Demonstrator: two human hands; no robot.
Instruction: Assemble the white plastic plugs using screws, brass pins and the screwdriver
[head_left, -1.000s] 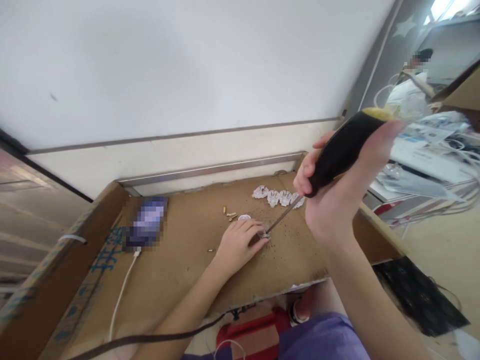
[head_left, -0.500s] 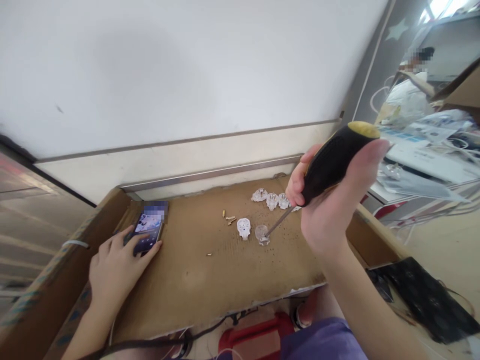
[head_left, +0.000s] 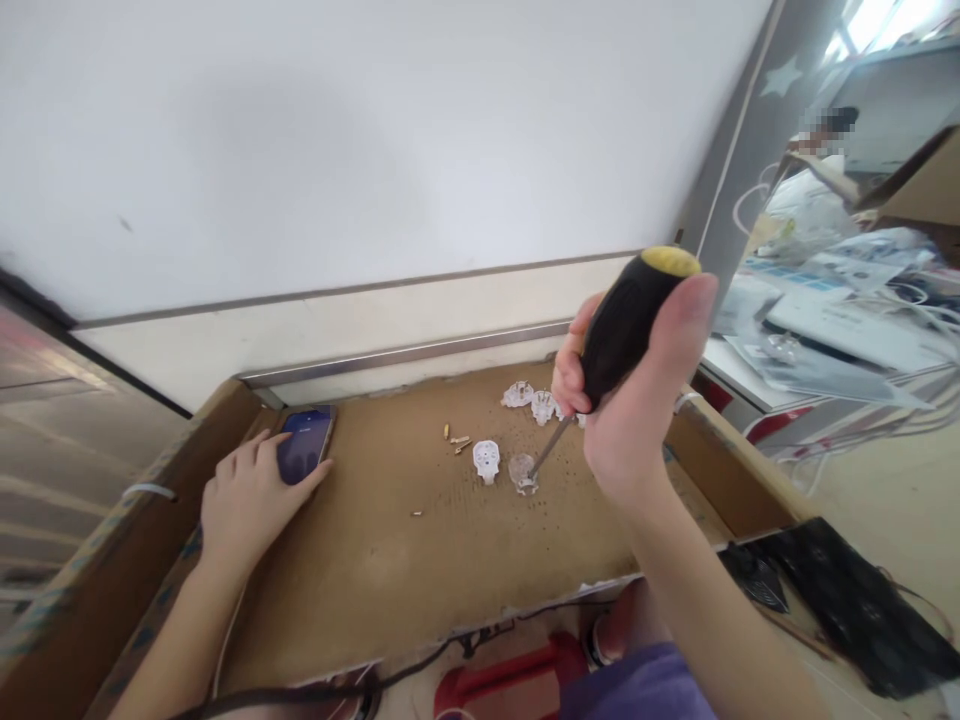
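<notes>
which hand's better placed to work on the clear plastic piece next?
Right, I'd say: the right hand grips the screwdriver, whose tip is at the clear plastic piece. The left hand is farther away, at the phone.

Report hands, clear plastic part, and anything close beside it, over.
Right hand gripping screwdriver, tip at clear plastic part. Left hand open at phone. White plastic piece beside the part, not touching.
</notes>
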